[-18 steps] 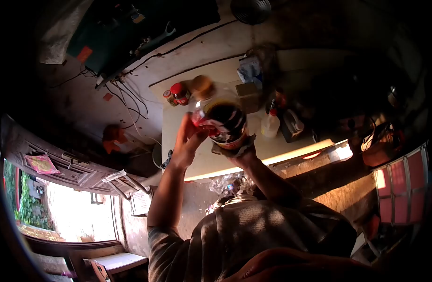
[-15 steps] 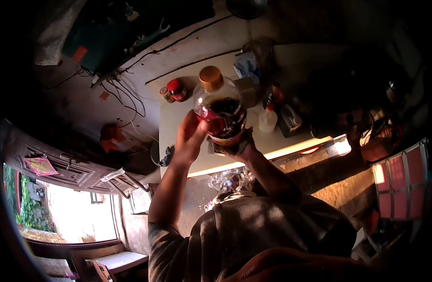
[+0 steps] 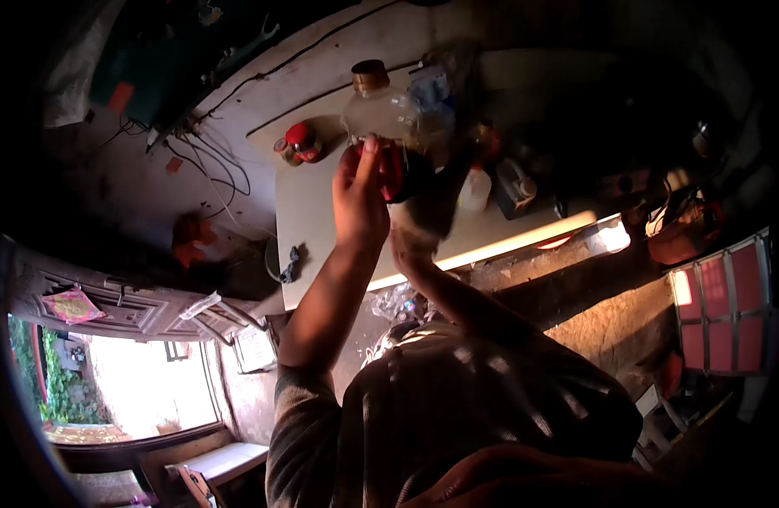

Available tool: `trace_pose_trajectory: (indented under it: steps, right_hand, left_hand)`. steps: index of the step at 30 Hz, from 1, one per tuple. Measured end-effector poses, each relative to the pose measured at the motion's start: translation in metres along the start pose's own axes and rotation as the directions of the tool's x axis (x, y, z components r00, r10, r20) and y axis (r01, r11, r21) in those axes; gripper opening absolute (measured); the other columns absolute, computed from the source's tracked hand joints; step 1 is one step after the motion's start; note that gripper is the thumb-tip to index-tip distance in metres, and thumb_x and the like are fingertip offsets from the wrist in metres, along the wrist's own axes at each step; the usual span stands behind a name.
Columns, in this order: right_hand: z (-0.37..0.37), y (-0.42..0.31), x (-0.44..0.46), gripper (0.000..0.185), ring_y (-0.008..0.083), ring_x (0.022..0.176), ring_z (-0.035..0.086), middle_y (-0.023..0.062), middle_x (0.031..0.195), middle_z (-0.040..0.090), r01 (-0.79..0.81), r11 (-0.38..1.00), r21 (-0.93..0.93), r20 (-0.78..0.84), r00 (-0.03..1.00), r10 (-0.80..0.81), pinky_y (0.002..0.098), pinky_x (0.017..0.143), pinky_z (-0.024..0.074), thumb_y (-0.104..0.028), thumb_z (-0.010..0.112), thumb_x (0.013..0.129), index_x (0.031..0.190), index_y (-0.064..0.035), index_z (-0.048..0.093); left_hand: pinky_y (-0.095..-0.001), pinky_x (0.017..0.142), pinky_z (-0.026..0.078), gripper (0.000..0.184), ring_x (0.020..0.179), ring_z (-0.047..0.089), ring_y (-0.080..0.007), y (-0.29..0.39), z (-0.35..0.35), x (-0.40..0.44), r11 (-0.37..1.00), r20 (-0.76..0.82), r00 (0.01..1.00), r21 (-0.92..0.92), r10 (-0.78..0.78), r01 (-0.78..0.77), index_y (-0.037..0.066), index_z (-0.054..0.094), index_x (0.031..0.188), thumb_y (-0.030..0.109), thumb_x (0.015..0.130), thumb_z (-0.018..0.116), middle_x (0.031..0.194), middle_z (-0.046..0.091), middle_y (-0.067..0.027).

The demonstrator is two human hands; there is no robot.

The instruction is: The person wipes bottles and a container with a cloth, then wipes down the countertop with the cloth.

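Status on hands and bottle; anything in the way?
Left hand gripping side of capped bottle. Right hand below at blurred cloth, grip unclear. Red-lidded jar off to left, not blocking.

The bottle looks like clear, glossy plastic, glass-smooth at the shoulder, and its cap has a brownish, slightly shiny surface. The jar lid is glossy red. The counter appears smooth, with a soft sheen along its lit edge. The wall is matt and rough-looking, marked with stains. The shirt is matt, ribbed cloth. The door looks like carved wood, dull in finish.
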State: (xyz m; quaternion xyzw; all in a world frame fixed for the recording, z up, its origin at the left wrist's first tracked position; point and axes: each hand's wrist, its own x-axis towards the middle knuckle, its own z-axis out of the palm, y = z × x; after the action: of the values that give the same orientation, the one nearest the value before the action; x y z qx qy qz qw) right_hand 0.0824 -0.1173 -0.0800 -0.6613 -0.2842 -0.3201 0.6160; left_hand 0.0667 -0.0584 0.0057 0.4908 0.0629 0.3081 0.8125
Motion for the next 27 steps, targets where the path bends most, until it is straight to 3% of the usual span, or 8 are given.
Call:
trace_pose_trajectory:
  steps: [2, 4, 6, 10, 12, 13, 15, 27]
  right_hand:
    - [-0.003, 0.006, -0.005, 0.02, 0.031, 0.094, 0.049, 0.0144, 0.096, 0.055, 0.0, 0.999, 0.044, 0.2, 0.98, -0.008, 0.0373, 0.083, 0.0385, -0.018, 0.057, 0.076, 0.089, -0.0018, 0.058]
    - [0.016, 0.05, -0.041, 0.025, 0.0281, 0.092, 0.052, 0.0103, 0.093, 0.057, 0.277, 0.892, -0.357, 0.853, 0.486, 0.191, 0.0378, 0.081, 0.0409, -0.02, 0.061, 0.073, 0.093, -0.0058, 0.06]
    - [0.011, 0.1, -0.094, 0.019, 0.0244, 0.086, 0.057, 0.0114, 0.094, 0.06, -0.051, 0.996, 0.076, 0.529, 0.849, 0.003, 0.0346, 0.074, 0.0465, -0.013, 0.061, 0.072, 0.09, -0.0063, 0.061]
    - [0.005, 0.121, -0.098, 0.01, 0.0176, 0.064, 0.059, 0.009, 0.075, 0.061, -0.61, 0.57, 0.551, 0.701, 0.709, 0.081, 0.0285, 0.054, 0.0478, -0.001, 0.055, 0.075, 0.066, -0.0017, 0.058]
    - [-0.026, 0.11, -0.126, 0.009, 0.018, 0.061, 0.058, 0.0076, 0.072, 0.06, -0.977, 0.004, 0.213, 0.647, 0.144, 0.749, 0.0319, 0.046, 0.0462, -0.001, 0.05, 0.075, 0.076, -0.0045, 0.058]
    - [-0.04, 0.117, -0.133, 0.01, 0.0225, 0.064, 0.06, 0.0091, 0.074, 0.061, -0.955, -0.042, 0.292, 0.621, 0.156, 0.768, 0.0336, 0.051, 0.0479, -0.003, 0.051, 0.075, 0.083, -0.0055, 0.057]
    - [-0.067, 0.119, -0.146, 0.016, 0.029, 0.077, 0.06, 0.0124, 0.086, 0.061, -0.237, 0.882, -0.407, 0.435, 0.799, 0.416, 0.0357, 0.067, 0.0484, -0.005, 0.051, 0.075, 0.09, -0.0065, 0.057]
    - [-0.08, 0.028, -0.203, 0.028, 0.0294, 0.091, 0.057, 0.0152, 0.094, 0.059, -0.29, 0.727, -0.622, 0.211, 0.832, 0.513, 0.0327, 0.078, 0.0458, 0.0, 0.053, 0.074, 0.102, -0.001, 0.054]
  left_hand:
    - [-0.0188, 0.051, 0.032, 0.026, 0.057, 0.042, -0.0052, 0.002, 0.0, 0.003, 0.994, -0.113, 0.993, 0.098, -0.042, 0.053, 0.003, 0.054, 0.089, 0.029, 0.087, 0.056, 0.065, 0.046, 0.0031]
    - [-0.0207, 0.053, 0.034, 0.028, 0.059, 0.043, -0.0068, -0.003, -0.02, 0.01, 0.979, -0.083, 0.996, 0.2, -0.028, 0.044, 0.002, 0.055, 0.091, 0.03, 0.088, 0.055, 0.065, 0.047, 0.0014]
    - [-0.0224, 0.055, 0.036, 0.031, 0.059, 0.045, -0.0087, -0.017, -0.052, 0.028, 0.991, 0.006, 1.0, 0.132, -0.024, 0.023, 0.001, 0.055, 0.091, 0.032, 0.087, 0.054, 0.065, 0.048, -0.0003]
    - [-0.0238, 0.054, 0.038, 0.039, 0.057, 0.047, -0.0115, -0.032, -0.091, 0.061, 0.981, -0.05, 0.982, -0.072, -0.184, 0.18, 0.002, 0.055, 0.087, 0.041, 0.085, 0.054, 0.063, 0.049, -0.002]
    - [-0.025, 0.052, 0.038, 0.042, 0.053, 0.046, -0.0125, -0.038, -0.109, 0.082, 0.967, -0.032, 0.972, -0.11, -0.234, 0.229, 0.006, 0.053, 0.078, 0.047, 0.085, 0.052, 0.061, 0.049, -0.0022]
    - [-0.025, 0.052, 0.038, 0.042, 0.053, 0.046, -0.0125, -0.051, -0.129, 0.101, 0.966, -0.028, 0.971, -0.112, -0.238, 0.234, 0.006, 0.053, 0.078, 0.047, 0.085, 0.052, 0.061, 0.049, -0.0022]
    - [-0.0255, 0.05, 0.037, 0.042, 0.05, 0.044, -0.0128, -0.077, -0.174, 0.14, 0.936, 0.004, 0.944, -0.125, -0.331, 0.329, 0.009, 0.05, 0.069, 0.048, 0.085, 0.05, 0.058, 0.049, -0.0024]
    - [-0.028, 0.039, 0.039, 0.044, 0.042, 0.044, -0.0162, -0.15, -0.309, 0.291, 0.901, -0.248, 0.903, -0.351, -0.35, 0.253, 0.007, 0.049, 0.075, 0.047, 0.09, 0.038, 0.058, 0.047, -0.0038]
